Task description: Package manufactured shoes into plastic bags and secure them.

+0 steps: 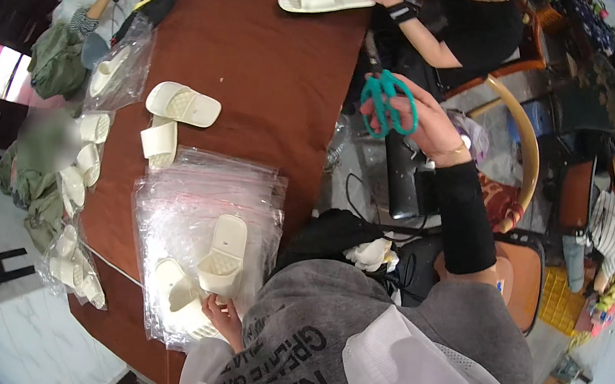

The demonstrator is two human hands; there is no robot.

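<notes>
My right hand (435,131) is raised off the table's edge, closed around the teal handles of a pair of scissors (389,103); their dark blades point away from me. Low over the table, my left hand (225,322) has its fingers apart, the tips beside a cream slipper (179,292). Whether they touch it is hard to make out. Another cream slipper (224,255) lies just beyond. Both slippers rest on a stack of clear plastic bags (181,225) with pinkish seal strips.
A brown cloth covers the table (262,68). More cream slippers (186,106) lie past the bags, and bagged pairs (80,270) line the far side. Co-workers handle slippers (326,0) at the table. A curved wooden chair arm (524,136) stands near my right arm.
</notes>
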